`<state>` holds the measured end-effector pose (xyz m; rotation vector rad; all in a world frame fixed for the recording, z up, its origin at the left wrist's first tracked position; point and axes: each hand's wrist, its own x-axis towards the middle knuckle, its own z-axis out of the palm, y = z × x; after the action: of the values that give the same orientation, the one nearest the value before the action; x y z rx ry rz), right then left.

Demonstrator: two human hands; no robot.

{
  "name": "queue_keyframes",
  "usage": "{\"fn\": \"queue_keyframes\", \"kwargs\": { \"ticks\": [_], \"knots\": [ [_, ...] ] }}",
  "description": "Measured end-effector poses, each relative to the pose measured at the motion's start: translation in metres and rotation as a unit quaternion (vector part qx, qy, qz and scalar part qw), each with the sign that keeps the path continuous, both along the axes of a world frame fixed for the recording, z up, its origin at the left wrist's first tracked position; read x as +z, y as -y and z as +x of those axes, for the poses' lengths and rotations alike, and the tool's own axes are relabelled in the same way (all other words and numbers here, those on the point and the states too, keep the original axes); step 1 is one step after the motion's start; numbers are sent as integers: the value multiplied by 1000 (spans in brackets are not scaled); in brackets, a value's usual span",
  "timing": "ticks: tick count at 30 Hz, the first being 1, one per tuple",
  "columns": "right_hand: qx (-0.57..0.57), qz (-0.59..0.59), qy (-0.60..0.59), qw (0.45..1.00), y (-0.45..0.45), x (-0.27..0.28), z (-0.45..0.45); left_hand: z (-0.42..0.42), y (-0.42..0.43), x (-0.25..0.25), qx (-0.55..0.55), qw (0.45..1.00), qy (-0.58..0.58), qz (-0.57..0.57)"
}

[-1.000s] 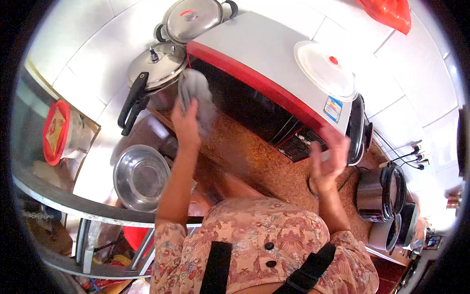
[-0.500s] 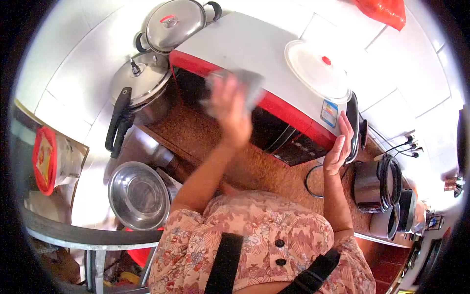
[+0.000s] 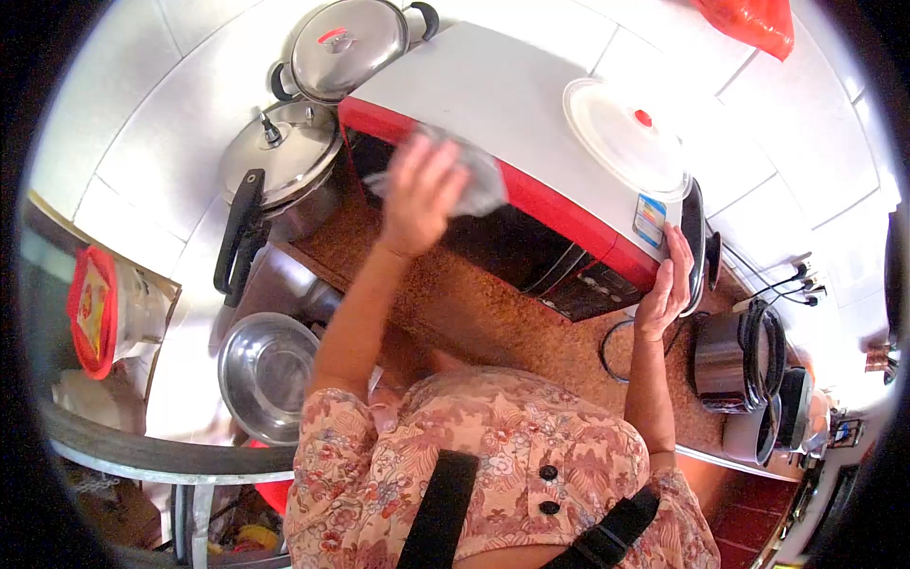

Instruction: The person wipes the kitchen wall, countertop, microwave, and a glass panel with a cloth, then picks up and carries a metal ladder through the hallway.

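Nearest: pink floral short-sleeved shirt (image 3: 531, 427), black webbing strap (image 3: 441, 503) crossing it.

Left hand (image 3: 424, 194): palm-down over a thin grey cloth (image 3: 485, 187), motion-blurred. Fingers stretched out over the fabric; cannot tell whether they grip it or only press. Cloth lies across the red front edge and upper dark door of a boxy, pale-topped microwave oven (image 3: 474, 76), toward its left end. A second ago the cloth hung by the pressure cooker; it has since come across to the oven front.

Right hand (image 3: 666, 289): in the air a second ago, now set against the oven's right front corner. Fingers straight and close together, thumb apart, pinching nothing. Judgement: that hand braces the oven, so the cloth can be worked against a steadied front.

Below the oven, brown speckled countertop (image 3: 464, 303). Left of it, round shiny steel basin (image 3: 270, 379), untouched.

Farther: silver pressure cooker (image 3: 284, 156) with black handle beside the oven; round translucent lid with red knob (image 3: 616, 133) on top; white tiled wall (image 3: 550, 38) behind.
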<state>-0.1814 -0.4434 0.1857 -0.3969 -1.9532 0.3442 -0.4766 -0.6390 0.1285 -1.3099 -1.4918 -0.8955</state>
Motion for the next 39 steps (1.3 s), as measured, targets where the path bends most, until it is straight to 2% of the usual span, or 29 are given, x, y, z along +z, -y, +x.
{"fn": "queue_keyframes", "kwargs": {
  "ticks": [4, 7, 8, 10, 11, 12, 15, 17, 19, 22, 27, 28, 30, 31, 33, 34, 36, 39],
  "knots": [
    [-17, -8, -2, 1000, 7, 4, -3, -75, 42, 23, 153, 975, 161, 13],
    [-16, -1, -12, 1000, 6, 1, -4, -133, 55, 22, 155, 956, 247, 1],
    [-13, -1, -13, 1000, 6, 0, -3, -137, 58, 21, 151, 946, 286, -12],
    [-11, -5, -21, 1000, 5, -2, -4, -112, 44, 12, 150, 920, 358, 44],
    [-11, -4, -25, 1000, 5, -2, -5, -97, 33, 0, 126, 920, 352, 115],
    [-13, -5, -29, 999, 5, -2, -6, -74, 23, -6, 147, 929, 303, 150],
    [-16, 2, -21, 1000, 4, -2, -5, 8, -15, -26, 116, 927, 303, 186],
    [-21, 5, -19, 1000, 5, -2, -5, 66, -27, -34, 92, 927, 333, 143],
    [-26, 0, -19, 999, 7, -2, -6, 119, -34, -58, 21, 949, 305, 79],
    [-22, 4, -22, 1000, 6, -4, -7, 157, -49, -100, 3, 985, 164, 44],
    [-14, 6, -25, 1000, 5, -5, -4, 96, -29, -124, -28, 997, 56, -33],
    [-12, 5, -30, 999, 4, -6, -5, 77, -30, -134, -100, 968, 229, -10],
    [-18, 6, -31, 999, 6, -4, -7, 49, -15, -130, 23, 925, 371, 81],
    [-23, 7, -29, 999, 6, -4, -6, 31, -10, -127, 46, 897, 417, 141],
    [-21, 10, -26, 999, 3, -7, -5, -5, 12, -122, 227, 937, 266, -5],
    [-22, 13, -26, 999, 1, -7, -5, -20, 15, -126, 198, 926, 321, 28],
    [-7, 26, -37, 999, -2, -9, -5, -36, 20, -131, 221, 902, 370, 40],
    [-14, 22, -42, 999, -1, -8, -6, -49, 13, -149, 222, 834, 500, 79]
  ]
}}
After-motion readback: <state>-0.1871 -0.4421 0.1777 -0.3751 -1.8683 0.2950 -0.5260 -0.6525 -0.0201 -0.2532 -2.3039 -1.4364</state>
